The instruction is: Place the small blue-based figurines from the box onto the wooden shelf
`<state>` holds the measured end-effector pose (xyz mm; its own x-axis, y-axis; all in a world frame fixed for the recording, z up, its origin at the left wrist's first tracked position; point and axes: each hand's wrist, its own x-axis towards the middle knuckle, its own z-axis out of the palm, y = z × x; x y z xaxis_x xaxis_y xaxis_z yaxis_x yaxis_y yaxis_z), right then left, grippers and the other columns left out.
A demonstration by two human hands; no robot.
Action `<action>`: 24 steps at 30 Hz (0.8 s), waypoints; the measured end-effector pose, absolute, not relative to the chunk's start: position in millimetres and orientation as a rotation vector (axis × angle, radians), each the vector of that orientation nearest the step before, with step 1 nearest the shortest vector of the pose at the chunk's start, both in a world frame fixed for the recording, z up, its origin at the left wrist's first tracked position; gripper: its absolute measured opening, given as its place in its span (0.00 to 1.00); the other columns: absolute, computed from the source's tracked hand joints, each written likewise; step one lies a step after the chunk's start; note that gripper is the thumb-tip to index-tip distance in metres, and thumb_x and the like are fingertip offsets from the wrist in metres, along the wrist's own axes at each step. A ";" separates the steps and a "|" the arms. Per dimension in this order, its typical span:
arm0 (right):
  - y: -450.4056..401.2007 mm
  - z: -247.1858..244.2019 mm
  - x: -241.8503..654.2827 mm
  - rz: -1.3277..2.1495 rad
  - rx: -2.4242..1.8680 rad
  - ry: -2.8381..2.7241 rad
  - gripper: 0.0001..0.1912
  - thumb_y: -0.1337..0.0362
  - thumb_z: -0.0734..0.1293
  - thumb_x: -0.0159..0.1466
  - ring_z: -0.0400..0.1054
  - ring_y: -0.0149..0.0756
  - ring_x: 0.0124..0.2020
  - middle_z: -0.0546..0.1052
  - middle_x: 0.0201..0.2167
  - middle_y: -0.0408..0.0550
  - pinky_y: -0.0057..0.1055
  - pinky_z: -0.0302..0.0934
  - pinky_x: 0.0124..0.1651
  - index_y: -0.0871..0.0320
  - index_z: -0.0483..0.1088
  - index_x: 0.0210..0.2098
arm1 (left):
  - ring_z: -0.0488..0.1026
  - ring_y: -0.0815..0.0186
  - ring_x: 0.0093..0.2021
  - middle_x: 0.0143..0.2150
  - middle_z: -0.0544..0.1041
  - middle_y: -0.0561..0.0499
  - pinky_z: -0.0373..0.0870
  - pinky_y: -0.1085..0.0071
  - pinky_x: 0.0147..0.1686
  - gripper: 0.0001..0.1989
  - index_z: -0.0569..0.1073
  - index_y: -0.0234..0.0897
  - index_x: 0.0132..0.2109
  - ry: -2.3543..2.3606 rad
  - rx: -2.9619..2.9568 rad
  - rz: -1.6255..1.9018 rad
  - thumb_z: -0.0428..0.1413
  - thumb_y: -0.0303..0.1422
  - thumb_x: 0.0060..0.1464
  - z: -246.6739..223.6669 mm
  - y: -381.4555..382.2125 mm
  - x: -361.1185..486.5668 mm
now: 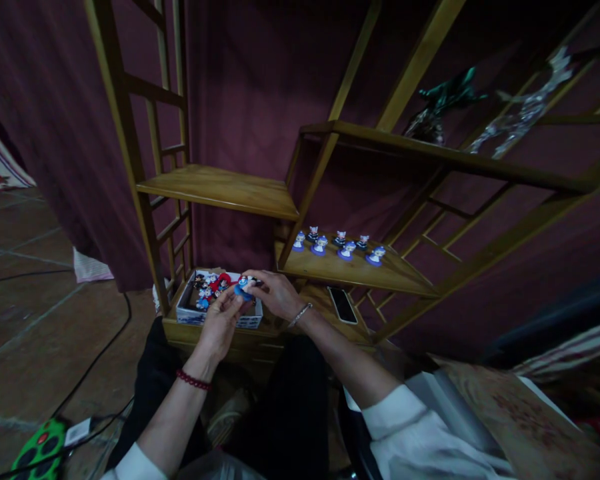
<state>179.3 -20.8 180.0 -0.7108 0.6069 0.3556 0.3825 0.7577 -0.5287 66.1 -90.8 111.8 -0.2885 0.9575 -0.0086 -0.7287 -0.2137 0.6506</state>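
Above the right part of a white box (pixel 193 316), my two hands hold a small blue and white figurine (pixel 243 287) between them. My left hand (pixel 221 322), with a red bead bracelet at the wrist, grips its blue base from below. The fingers of my right hand (pixel 276 293), with a silver bracelet at the wrist, pinch its upper part. Inside the box lie several small figurines (pixel 211 288) in red, blue, white and black. Several purple and white figurines (pixel 347 250) stand in a row on a wooden shelf (pixel 310 264), with dark-based ones (pixel 341 237) behind them.
A phone (pixel 343 305) lies on the lower board right of the box. A higher shelf (pixel 220 187) juts out above the box. Green (pixel 450 93) and clear (pixel 523 113) sculptures stand on the upper right shelf. Cables and a green object (pixel 40 450) are on the floor.
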 end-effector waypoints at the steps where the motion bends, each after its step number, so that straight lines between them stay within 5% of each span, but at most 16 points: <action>1: -20.1 182.0 179.9 0.591 -0.738 -2.444 0.16 0.64 0.63 0.57 0.67 0.30 0.35 0.73 0.40 0.45 0.26 0.61 0.39 0.55 0.67 0.45 | 0.71 0.66 0.43 0.42 0.75 0.50 0.65 0.68 0.46 0.16 0.73 0.36 0.40 0.653 0.486 1.771 0.62 0.29 0.40 112.8 -91.1 66.6; 8: -13.8 185.4 186.6 0.885 -0.763 -2.387 0.15 0.64 0.62 0.57 0.68 0.28 0.29 0.74 0.34 0.43 0.25 0.63 0.34 0.57 0.67 0.44 | 0.70 0.67 0.43 0.41 0.75 0.50 0.64 0.67 0.47 0.18 0.72 0.37 0.43 0.610 0.530 1.784 0.61 0.28 0.41 116.2 -95.9 70.3; 24: -8.1 181.3 192.4 1.113 -0.658 -2.293 0.17 0.62 0.64 0.55 0.68 0.31 0.36 0.74 0.38 0.45 0.29 0.62 0.41 0.59 0.68 0.44 | 0.69 0.67 0.43 0.40 0.74 0.51 0.61 0.66 0.49 0.17 0.71 0.38 0.42 0.632 0.504 1.821 0.61 0.26 0.41 121.4 -100.5 78.1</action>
<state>192.4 -8.1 181.3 -0.7559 0.6142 0.2267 0.2020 0.5482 -0.8116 78.1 -100.5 121.4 -0.3191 0.9470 0.0360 -0.7209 -0.2672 0.6394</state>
